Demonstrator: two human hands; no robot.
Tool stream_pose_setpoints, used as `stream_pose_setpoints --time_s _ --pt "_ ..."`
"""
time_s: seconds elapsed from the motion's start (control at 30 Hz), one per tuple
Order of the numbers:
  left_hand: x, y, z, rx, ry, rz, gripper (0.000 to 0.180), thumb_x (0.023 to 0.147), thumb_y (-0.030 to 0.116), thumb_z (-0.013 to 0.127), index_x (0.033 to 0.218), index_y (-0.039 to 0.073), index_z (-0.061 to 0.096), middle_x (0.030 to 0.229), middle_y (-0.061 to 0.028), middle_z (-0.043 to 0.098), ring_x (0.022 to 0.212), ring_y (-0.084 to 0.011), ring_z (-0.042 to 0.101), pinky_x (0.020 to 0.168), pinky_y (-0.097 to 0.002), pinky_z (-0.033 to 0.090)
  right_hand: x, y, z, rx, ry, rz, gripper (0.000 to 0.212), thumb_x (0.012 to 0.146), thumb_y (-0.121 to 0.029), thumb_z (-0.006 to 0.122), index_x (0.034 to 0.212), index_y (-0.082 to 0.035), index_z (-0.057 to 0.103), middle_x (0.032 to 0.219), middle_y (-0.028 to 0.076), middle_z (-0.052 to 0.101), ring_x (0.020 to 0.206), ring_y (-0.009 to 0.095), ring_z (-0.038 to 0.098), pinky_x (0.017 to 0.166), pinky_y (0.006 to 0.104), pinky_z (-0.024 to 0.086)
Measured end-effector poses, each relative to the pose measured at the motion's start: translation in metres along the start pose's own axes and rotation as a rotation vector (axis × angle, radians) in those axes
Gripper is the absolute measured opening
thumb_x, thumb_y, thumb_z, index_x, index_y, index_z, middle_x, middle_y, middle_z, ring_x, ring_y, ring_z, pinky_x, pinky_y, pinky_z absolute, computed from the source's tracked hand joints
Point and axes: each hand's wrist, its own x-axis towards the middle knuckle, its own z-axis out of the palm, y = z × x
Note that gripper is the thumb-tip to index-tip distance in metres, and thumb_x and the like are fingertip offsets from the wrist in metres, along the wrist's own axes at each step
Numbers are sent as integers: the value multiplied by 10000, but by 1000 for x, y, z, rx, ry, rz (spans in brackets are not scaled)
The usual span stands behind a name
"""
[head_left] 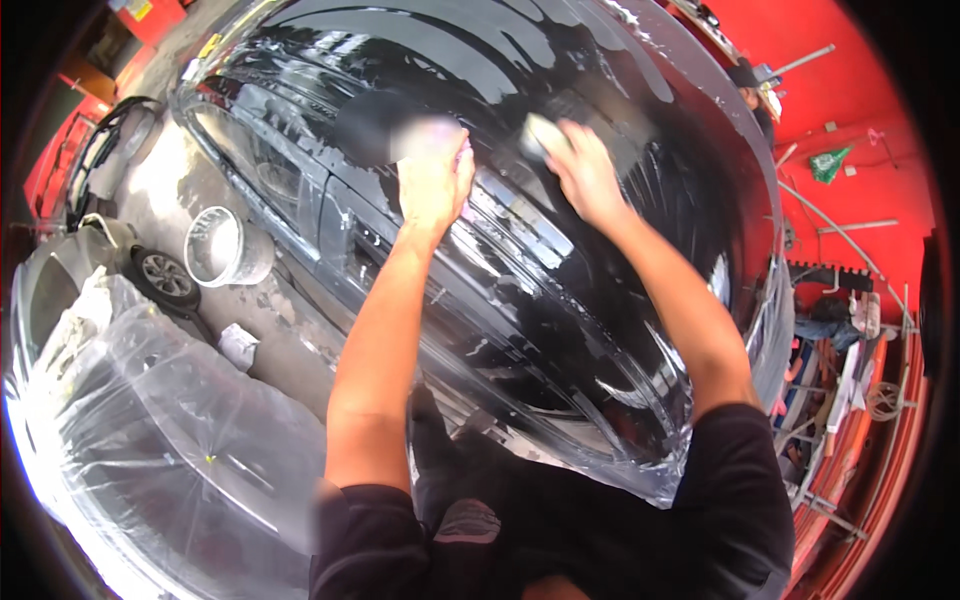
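Observation:
A black car (pixel 520 370) fills the middle, its roof wet and glossy with dull patches and streaks. Over the roof, my left hand (pixel 432 185) is closed around something pale with a purplish edge; motion blur hides its kind. To its right, my right hand (pixel 588 175) grips a small whitish block (pixel 543 136), blurred, that looks like a sponge or sanding pad. The block is at the roof surface. Both forearms reach forward across the near side of the car.
A clear bucket (pixel 228 248) stands on the floor left of the car. Plastic sheeting (pixel 220 430) drapes another vehicle at lower left, near a wheel (pixel 166 276) and crumpled white paper (pixel 238 346). Against the red wall (pixel 850 90) at right is a rack of parts (pixel 835 400).

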Motion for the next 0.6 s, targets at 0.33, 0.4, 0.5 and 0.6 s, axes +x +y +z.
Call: stream_pose_setpoints --time_s 0.33,0.4,0.5,0.6 --pt "-1 10 9 52 12 -2 352 986 276 757 1300 119 780 1458 -280 572 1372 -459 535 1172 -537 430 -143 67 -81 -155 -26 254 486 952 -104 764 1435 -135 723 1452 269 607 1272 461 605 1081 519 483" --pt "1 18 19 29 -10 5 359 1004 301 750 1314 122 780 1476 -287 568 1379 -464 534 1174 -534 431 -109 103 -70 -255 61 267 395 965 -129 759 1359 -112 743 1360 262 657 1152 463 647 957 539 534" --pt "-5 -9 16 85 15 -7 366 1017 348 748 1329 159 783 1504 -282 559 1375 -475 539 1168 -540 444 -133 39 -75 -170 99 303 439 939 -106 770 1376 -114 729 1312 274 655 1128 462 634 954 544 522" --pt "-8 -20 8 164 11 -54 360 1021 351 743 1322 159 785 1496 -271 562 1361 -466 552 1150 -536 466 -256 -41 -121 -72 -1 343 580 842 -44 822 1408 -147 751 1419 305 622 1248 478 631 1047 543 503"
